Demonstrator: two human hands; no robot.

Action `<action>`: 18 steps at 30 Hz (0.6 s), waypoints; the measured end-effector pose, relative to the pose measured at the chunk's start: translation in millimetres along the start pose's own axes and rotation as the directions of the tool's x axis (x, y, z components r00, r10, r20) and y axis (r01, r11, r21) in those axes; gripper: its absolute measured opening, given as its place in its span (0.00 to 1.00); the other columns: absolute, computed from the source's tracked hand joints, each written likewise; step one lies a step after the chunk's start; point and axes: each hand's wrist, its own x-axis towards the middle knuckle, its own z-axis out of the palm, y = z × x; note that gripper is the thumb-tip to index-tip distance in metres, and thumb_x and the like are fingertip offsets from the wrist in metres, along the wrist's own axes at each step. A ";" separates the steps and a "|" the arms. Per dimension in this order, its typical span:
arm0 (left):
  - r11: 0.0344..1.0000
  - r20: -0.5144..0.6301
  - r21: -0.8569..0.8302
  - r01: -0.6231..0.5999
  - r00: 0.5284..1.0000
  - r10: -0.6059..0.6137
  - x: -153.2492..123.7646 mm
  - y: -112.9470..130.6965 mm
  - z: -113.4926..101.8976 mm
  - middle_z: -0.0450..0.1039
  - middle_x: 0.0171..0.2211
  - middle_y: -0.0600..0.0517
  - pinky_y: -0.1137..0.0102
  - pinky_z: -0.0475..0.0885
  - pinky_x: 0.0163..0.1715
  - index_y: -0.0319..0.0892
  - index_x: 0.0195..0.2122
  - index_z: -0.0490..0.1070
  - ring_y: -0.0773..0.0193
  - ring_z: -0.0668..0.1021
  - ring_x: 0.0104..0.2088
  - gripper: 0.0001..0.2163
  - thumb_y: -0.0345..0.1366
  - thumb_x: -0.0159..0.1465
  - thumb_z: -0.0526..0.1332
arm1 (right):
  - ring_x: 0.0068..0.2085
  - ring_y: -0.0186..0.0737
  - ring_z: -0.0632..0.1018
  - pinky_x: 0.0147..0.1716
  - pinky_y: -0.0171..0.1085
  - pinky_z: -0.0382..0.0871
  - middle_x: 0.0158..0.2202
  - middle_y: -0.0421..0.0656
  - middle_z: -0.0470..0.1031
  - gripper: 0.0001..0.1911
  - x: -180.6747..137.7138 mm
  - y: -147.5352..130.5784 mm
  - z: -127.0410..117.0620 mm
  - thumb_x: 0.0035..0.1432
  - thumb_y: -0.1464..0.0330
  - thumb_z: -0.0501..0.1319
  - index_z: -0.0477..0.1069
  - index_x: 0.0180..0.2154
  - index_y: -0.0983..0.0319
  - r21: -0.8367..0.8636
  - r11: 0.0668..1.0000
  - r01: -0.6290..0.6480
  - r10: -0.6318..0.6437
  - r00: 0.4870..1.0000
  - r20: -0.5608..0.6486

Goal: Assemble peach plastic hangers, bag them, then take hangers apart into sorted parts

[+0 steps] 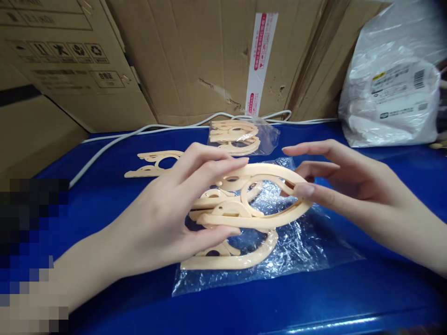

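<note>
A cream plastic folding hanger [258, 222], folded up, is held level between my two hands. My left hand [157, 209] closes on its left end, fingers along the top edge and thumb below. At the curved right end, my right hand [363, 190] has its thumb on the near face and fingers partly hidden behind; the index finger is raised. Underneath, another folded hanger [223, 264] rests on a crinkled clear plastic bag [300, 258]. Further pieces overlap behind the held one, and I cannot tell them apart. One more folded hanger [141, 174] lies beyond my left hand, partly covered by it.
Hangers in a clear bag [233, 135] lie at the back of the blue table [279, 307]. A white cable [150, 128] runs along the cardboard boxes [195, 60] behind. At the back right stands a white plastic package [391, 102] with a label.
</note>
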 end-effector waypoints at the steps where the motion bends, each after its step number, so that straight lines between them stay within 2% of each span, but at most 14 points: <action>1: 1.000 -0.004 -0.011 0.004 1.000 -0.004 -0.6 0.5 2.0 0.68 0.56 0.48 0.56 0.76 0.54 0.57 0.65 0.61 0.50 0.75 0.54 0.29 0.48 0.64 0.66 | 0.39 0.46 0.83 0.33 0.40 0.81 0.40 0.42 0.82 0.18 0.6 0.4 -0.3 0.64 0.59 0.64 0.71 0.54 0.52 0.040 0.999 -0.016 0.015 0.999 0.034; 7: 0.996 0.041 -0.055 -0.072 0.996 0.074 -0.5 -5.1 8.1 0.65 0.59 0.44 0.61 0.72 0.60 0.45 0.66 0.60 0.53 0.71 0.60 0.30 0.46 0.65 0.67 | 0.39 0.44 0.85 0.36 0.38 0.83 0.37 0.40 0.84 0.19 5.4 4.5 2.0 0.63 0.65 0.65 0.68 0.54 0.53 0.289 0.942 -0.172 0.122 0.976 0.181; 18: 0.998 0.050 -0.010 -0.064 0.997 0.064 0.1 -9.0 6.5 0.66 0.60 0.43 0.58 0.71 0.59 0.45 0.65 0.61 0.50 0.72 0.59 0.31 0.50 0.64 0.67 | 0.40 0.46 0.86 0.38 0.41 0.83 0.39 0.41 0.85 0.20 6.4 6.5 3.3 0.63 0.64 0.65 0.69 0.55 0.54 0.318 0.929 -0.188 0.129 0.972 0.197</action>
